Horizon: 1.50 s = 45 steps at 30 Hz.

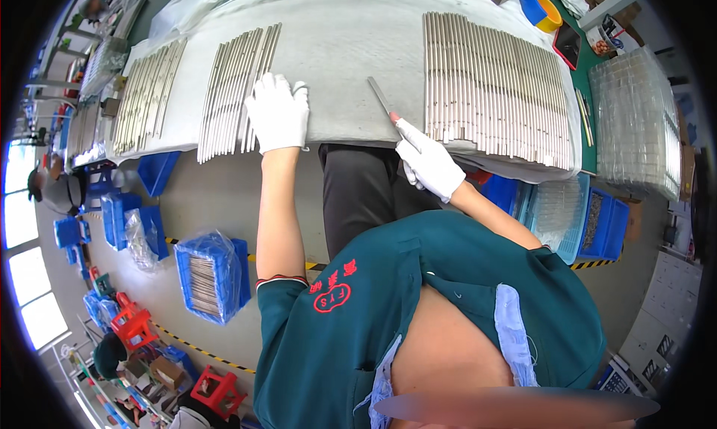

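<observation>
Surface (351, 48): pale cloth cover. Large batch of thin silvery metal rods (493, 85) laid side by side at right; smaller rod groups (235, 93) at left. Left hand (278, 114), white glove, flat and open on rod ends. Right hand (429, 160), gloved, grips a slim flat metal tool (381, 99), tip raised over the cloth.

Blue bins (213, 276) sit on the floor (216, 197) below the counter's (351, 26) near edge — clear trays (635, 123) stacked at its right end, tape rolls (539, 5) at the far right corner.

Three spreads of metal rods (493, 85), two gloved hands (278, 115), one thin blade (379, 97).
</observation>
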### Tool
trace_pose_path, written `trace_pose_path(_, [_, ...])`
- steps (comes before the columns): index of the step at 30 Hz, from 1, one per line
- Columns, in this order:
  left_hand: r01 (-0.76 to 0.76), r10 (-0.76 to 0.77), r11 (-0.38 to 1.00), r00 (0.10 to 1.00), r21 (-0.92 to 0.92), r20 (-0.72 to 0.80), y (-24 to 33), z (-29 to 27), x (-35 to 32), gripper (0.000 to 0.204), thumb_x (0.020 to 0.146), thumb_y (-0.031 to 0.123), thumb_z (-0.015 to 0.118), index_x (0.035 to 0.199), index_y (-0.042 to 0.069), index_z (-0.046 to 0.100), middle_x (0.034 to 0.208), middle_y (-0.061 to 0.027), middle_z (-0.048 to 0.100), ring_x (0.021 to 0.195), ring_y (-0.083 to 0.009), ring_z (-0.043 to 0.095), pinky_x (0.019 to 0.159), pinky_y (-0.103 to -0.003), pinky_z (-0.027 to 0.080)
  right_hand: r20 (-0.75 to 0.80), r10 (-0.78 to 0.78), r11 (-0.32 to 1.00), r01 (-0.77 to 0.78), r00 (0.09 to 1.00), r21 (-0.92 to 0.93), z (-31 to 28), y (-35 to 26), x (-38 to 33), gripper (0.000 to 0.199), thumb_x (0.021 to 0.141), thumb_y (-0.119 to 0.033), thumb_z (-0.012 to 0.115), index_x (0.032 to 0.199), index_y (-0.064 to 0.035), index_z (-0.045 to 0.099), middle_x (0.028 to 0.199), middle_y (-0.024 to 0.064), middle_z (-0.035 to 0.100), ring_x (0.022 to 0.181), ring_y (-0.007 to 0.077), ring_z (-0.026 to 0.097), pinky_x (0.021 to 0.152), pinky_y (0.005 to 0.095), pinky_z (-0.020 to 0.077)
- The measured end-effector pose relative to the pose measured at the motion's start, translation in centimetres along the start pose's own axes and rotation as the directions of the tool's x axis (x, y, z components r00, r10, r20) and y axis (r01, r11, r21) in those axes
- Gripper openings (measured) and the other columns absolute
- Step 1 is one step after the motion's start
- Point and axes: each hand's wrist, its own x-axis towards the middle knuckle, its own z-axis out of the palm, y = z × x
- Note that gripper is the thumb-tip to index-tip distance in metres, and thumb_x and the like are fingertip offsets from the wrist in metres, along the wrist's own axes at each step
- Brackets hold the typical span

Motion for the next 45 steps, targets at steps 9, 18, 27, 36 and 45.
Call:
trace_pose_path(9, [0.021,-0.023,0.982,1.000,-0.189,-0.009,2.3,-1.9,1.2,0.025,0.081,0.028,0.058,0.093,0.006,0.060,0.098,-0.0108,0.059,0.088,-0.0295,0.057,0.073,-0.041,0.046,-0.034,0.050,0.987,-0.055,0.998,-0.150,-0.2,-0.1,-1.9,0.052,0.093,-0.021,0.043,0.143,-0.0226,0.027,0.053,0.0013,0.046,0.046,0.0096,0.045,0.050,0.0255,0.0430])
trace_pose_path(18, [-0.330,0.443,0.652,0.896,-0.682,-0.010,10.3,-5.9,-0.1,0.042,0.077,0.032,0.062,0.105,0.002,0.057,0.110,-0.0176,0.057,0.098,-0.0331,0.054,0.085,-0.040,0.042,-0.267,-0.285,0.943,0.319,0.920,0.093,-2.1,-0.6,-4.1,0.057,0.093,-0.009,0.041,0.145,-0.0220,0.021,0.058,0.0005,0.050,0.051,0.0056,0.047,0.051,0.0202,0.0430])
trace_pose_path(27, [-0.520,0.490,0.592,0.839,-0.616,-0.238,14.0,-5.4,-3.2,0.040,0.073,0.024,0.066,0.108,0.006,0.058,0.108,-0.0111,0.055,0.096,-0.0262,0.052,0.085,-0.041,0.040,0.011,-0.821,0.141,0.222,0.571,-0.965,-12.7,-6.7,6.6,0.028,0.088,-0.020,0.044,0.111,-0.0144,0.058,0.103,0.0089,0.062,0.092,0.0284,0.059,0.082,0.0370,0.0477])
trace_pose_path(36, [0.807,0.433,-0.077,0.556,-0.586,0.709,11.2,-5.4,-6.5,0.038,0.095,0.032,0.047,0.102,-0.002,0.061,0.072,-0.0064,0.064,0.065,-0.0123,0.060,0.063,-0.025,0.049,0.000,-0.695,0.064,0.061,0.719,-0.996,-14.7,-7.5,16.3,0.030,0.089,-0.030,0.038,0.102,-0.0120,0.059,0.098,0.0083,0.062,0.092,0.0259,0.060,0.080,0.0402,0.0487])
trace_pose_path(45, [0.936,0.748,-0.330,0.339,-0.123,0.571,12.6,-4.3,-5.6,0.071,0.091,0.058,0.032,0.132,-0.001,0.034,0.127,-0.0216,0.047,0.105,-0.0338,0.056,0.089,-0.043,0.048,-0.018,-0.728,0.067,0.045,0.685,-0.997,-13.0,-6.1,13.7,0.029,0.087,-0.033,0.043,0.096,-0.0128,0.062,0.094,0.0109,0.062,0.089,0.0291,0.060,0.077,0.0399,0.0492])
